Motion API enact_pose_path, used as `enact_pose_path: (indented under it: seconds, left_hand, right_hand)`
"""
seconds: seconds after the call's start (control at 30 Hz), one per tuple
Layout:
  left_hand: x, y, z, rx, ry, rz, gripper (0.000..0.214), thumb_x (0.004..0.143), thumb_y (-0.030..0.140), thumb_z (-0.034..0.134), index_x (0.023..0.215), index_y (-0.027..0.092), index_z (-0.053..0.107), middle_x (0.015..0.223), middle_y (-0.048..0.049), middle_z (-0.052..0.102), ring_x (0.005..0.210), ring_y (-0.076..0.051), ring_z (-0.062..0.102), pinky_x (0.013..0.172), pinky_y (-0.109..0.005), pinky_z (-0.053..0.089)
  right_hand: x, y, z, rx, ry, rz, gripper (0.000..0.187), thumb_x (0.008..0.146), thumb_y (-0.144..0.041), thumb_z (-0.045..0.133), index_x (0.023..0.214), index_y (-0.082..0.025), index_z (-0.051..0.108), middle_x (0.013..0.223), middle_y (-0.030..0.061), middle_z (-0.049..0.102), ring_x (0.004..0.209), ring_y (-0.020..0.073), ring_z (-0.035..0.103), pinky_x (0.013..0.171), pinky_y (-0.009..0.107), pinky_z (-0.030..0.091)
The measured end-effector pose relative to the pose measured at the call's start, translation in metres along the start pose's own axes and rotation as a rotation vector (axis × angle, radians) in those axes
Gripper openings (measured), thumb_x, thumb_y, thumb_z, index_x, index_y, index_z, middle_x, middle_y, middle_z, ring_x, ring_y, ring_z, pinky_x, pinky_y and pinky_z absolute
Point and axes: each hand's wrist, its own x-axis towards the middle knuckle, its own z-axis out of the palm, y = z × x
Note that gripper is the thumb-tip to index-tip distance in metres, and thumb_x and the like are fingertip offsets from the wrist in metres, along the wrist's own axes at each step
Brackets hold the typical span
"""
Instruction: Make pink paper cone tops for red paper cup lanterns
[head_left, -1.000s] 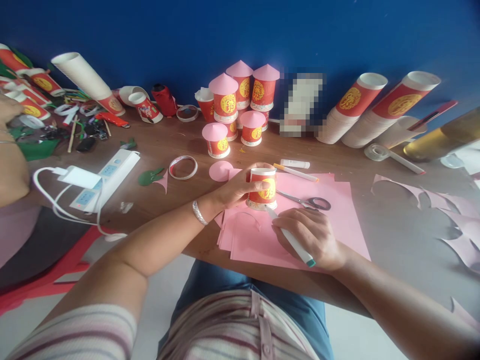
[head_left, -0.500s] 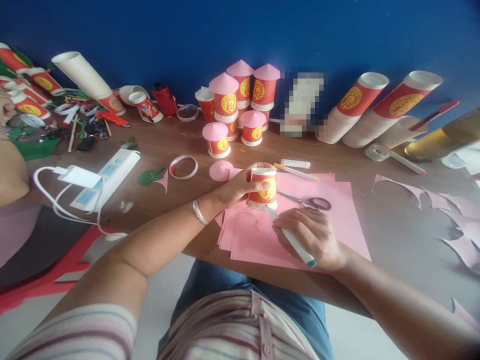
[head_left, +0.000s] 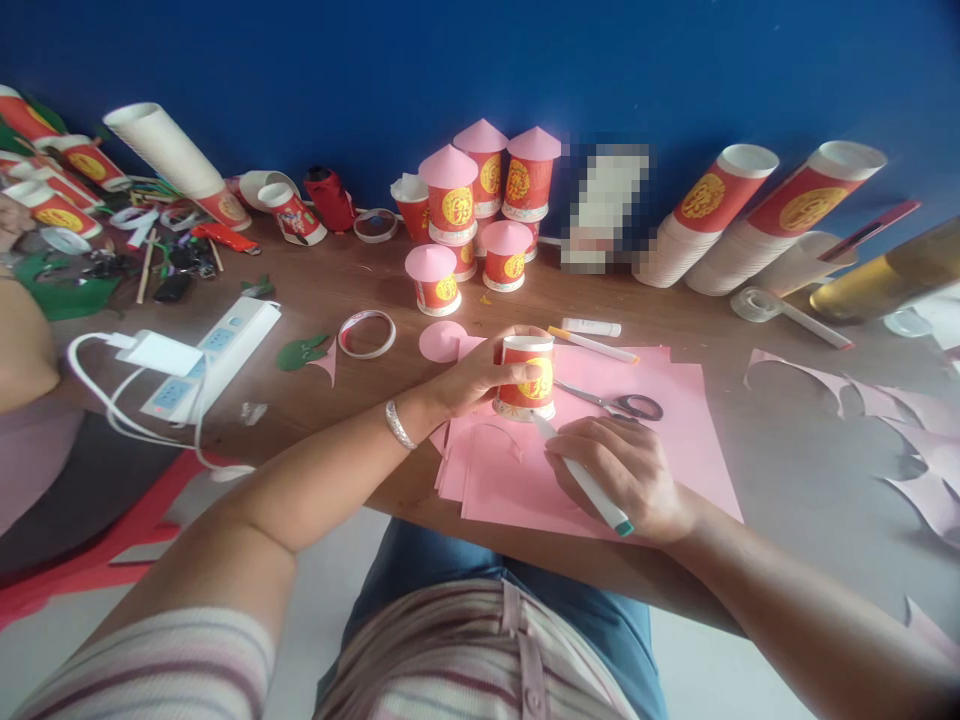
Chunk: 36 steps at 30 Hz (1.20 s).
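Note:
My left hand [head_left: 480,372] is wrapped round a red paper cup [head_left: 517,390] with a yellow emblem and a white band at its foot. My right hand [head_left: 622,470] grips a white marker pen [head_left: 589,485] with a green end, its tip at the cup's white lower band. Whether the tip touches the band I cannot tell. Beneath both hands lie pink paper sheets [head_left: 675,420]. Scissors [head_left: 630,405] with dark handles rest on the sheets just behind my right hand. Behind the cup lie an orange-and-white pen [head_left: 600,345] and a white pen or cap [head_left: 591,327].
Several cups with pink cone tops [head_left: 448,195] stand at the back. Stacked cups [head_left: 720,190] lean at right near a tape roll [head_left: 756,303]. A power strip [head_left: 217,350], a paper ring [head_left: 367,334] and clutter lie left, where another person's arm [head_left: 26,345] shows. Pink offcuts [head_left: 870,395] lie right.

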Motion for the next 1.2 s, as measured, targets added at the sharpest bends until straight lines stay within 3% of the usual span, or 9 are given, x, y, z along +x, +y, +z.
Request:
enact_pose_path:
  seconds: [0.2,0.73,0.93,1.2]
  left_hand:
    - [-0.0008,0.0025,0.0022,0.018,-0.002,-0.006,0.044,0.078,0.029,0.081,0.114,0.021,0.056,0.098,-0.0034,0.061,0.088,-0.017,0.062,0.077,-0.032,0.054]
    - [-0.0007,0.0013,0.0019,0.016,0.008,-0.004,0.047,0.077,0.028,0.082,0.115,0.021,0.056,0.102,-0.0049,0.062,0.09,-0.017,0.062,0.077,-0.032,0.055]
    - [-0.0002,0.0003,0.0007,0.005,-0.006,-0.001,0.046,0.077,0.027,0.081,0.115,0.021,0.056,0.108,-0.0065,0.062,0.095,-0.02,0.064,0.079,-0.034,0.056]
    - [-0.0023,0.0054,0.0052,0.031,0.006,-0.004,0.043,0.077,0.029,0.081,0.111,0.02,0.057,0.098,-0.0042,0.061,0.089,-0.016,0.062,0.075,-0.03,0.054]
  right_hand:
    - [0.001,-0.0001,-0.0014,0.001,-0.006,0.006,0.016,0.09,-0.003,0.064,0.101,-0.013,0.061,0.077,0.0055,0.07,0.064,0.0163,0.067,0.056,0.028,0.054]
    - [0.0035,0.0009,-0.0045,-0.007,-0.059,-0.002,0.015,0.096,-0.006,0.052,0.105,-0.016,0.059,0.079,0.0057,0.072,0.067,0.0159,0.069,0.056,0.027,0.055]
    - [0.003,0.001,-0.004,0.006,-0.055,0.009,0.015,0.094,-0.005,0.055,0.104,-0.015,0.06,0.079,0.0061,0.072,0.067,0.0166,0.069,0.056,0.028,0.055]
    - [-0.0001,-0.0001,-0.0016,0.004,-0.007,0.015,0.022,0.089,-0.004,0.061,0.106,-0.019,0.061,0.078,0.0026,0.07,0.065,0.0147,0.067,0.057,0.026,0.053]
